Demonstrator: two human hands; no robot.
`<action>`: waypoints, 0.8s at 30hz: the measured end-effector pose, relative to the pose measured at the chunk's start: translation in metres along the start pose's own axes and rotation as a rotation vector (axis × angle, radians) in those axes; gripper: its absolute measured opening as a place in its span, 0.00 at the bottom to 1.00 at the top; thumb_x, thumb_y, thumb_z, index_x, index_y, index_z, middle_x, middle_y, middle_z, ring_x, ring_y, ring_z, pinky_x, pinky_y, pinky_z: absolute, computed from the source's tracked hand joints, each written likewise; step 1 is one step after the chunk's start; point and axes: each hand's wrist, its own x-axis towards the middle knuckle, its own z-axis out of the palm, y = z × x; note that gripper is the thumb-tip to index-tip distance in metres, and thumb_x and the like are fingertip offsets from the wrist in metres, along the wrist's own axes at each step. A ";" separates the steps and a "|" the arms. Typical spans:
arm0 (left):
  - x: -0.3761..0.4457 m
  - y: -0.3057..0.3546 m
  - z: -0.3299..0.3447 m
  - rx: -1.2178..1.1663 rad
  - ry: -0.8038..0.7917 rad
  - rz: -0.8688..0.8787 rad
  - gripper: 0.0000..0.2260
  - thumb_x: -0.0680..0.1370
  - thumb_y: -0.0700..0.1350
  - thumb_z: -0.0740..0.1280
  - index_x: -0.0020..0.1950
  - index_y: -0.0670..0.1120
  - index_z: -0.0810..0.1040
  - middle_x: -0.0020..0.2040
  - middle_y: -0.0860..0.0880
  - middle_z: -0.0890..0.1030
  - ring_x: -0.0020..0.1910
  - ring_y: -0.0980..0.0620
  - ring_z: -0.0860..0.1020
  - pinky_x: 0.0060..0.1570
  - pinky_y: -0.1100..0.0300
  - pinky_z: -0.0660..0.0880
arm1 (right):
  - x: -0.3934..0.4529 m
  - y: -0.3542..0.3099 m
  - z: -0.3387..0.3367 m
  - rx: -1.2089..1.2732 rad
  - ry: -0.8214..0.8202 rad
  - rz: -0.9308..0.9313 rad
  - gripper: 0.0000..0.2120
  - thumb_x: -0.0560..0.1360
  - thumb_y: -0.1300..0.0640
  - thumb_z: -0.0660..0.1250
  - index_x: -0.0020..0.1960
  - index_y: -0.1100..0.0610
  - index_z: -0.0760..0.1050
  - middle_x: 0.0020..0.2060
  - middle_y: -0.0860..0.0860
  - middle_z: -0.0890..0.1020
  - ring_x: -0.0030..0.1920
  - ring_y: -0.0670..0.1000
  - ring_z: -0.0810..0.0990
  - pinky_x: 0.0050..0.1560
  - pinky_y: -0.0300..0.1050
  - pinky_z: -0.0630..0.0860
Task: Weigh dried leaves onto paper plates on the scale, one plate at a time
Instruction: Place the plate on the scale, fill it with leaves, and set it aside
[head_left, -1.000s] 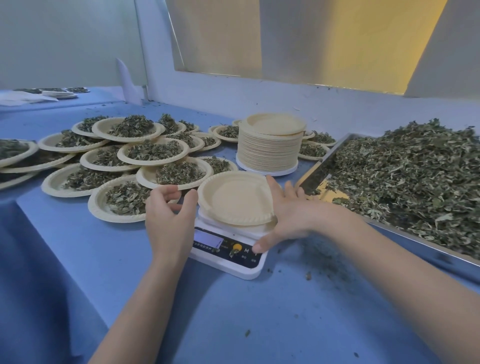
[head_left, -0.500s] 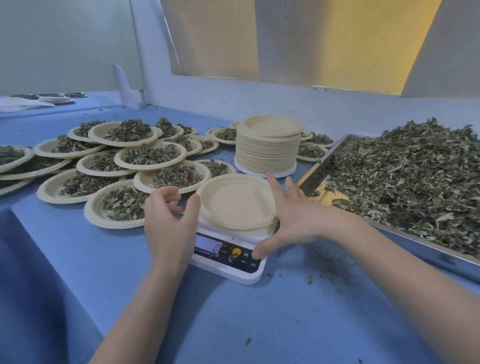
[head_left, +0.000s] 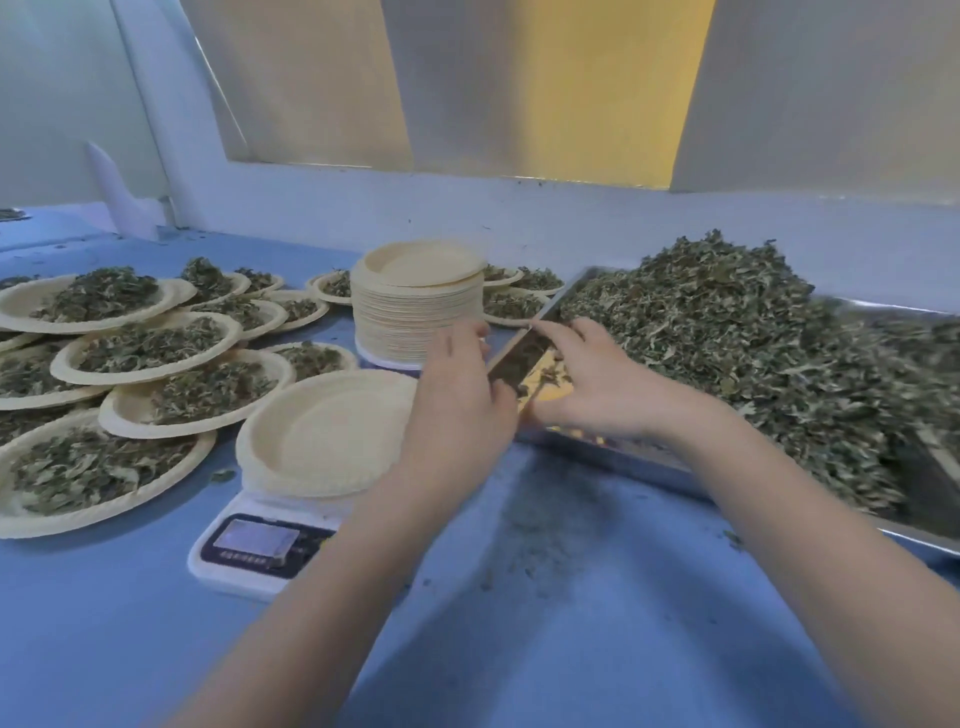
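Dried leaves (head_left: 737, 358): a large loose heap filling a metal tray (head_left: 644, 460) on the right of the blue worktop (head_left: 571, 623), piled above the tray's rim. Leaf crumbs lie scattered on the worktop just in front of the tray.

Filled paper plates (head_left: 140, 353): many, each carrying a portion of leaves, overlapping and stacked on one another across the left side; a few more stand behind the plate stack.

Stack of empty paper plates (head_left: 415, 306): tall, upright, at centre rear, between the filled plates and the tray.

Empty paper plate (head_left: 322, 431): one, resting on the scale (head_left: 260, 551), no leaves in it. The scale is white with a dark front panel and a lit display; the reading is too blurred to make out.

Left hand (head_left: 457, 395): at the tray's near-left corner, fingers raised beside the rim; whether it grips the rim cannot be told.

Right hand (head_left: 587, 384): inside the same corner, fingers spread and relaxed over the tray floor, holding nothing visible.
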 end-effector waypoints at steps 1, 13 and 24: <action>0.006 0.006 0.016 0.012 -0.091 0.002 0.21 0.73 0.34 0.63 0.66 0.42 0.67 0.58 0.46 0.71 0.55 0.45 0.73 0.56 0.55 0.70 | 0.000 0.014 -0.005 -0.026 0.008 0.030 0.44 0.67 0.47 0.70 0.76 0.52 0.53 0.72 0.59 0.58 0.71 0.60 0.62 0.69 0.52 0.64; 0.079 0.016 0.116 0.496 -0.755 -0.241 0.33 0.70 0.41 0.73 0.70 0.39 0.61 0.59 0.38 0.75 0.54 0.40 0.77 0.44 0.55 0.75 | 0.043 0.116 -0.013 -0.062 -0.302 0.149 0.40 0.65 0.53 0.77 0.72 0.54 0.62 0.61 0.54 0.77 0.54 0.56 0.80 0.52 0.51 0.79; 0.106 0.000 0.142 0.414 -0.679 -0.288 0.33 0.70 0.43 0.74 0.69 0.40 0.61 0.66 0.38 0.65 0.57 0.40 0.74 0.43 0.57 0.70 | 0.120 0.114 -0.008 -0.463 -0.227 0.035 0.19 0.77 0.49 0.58 0.65 0.56 0.70 0.59 0.57 0.76 0.52 0.56 0.75 0.48 0.46 0.70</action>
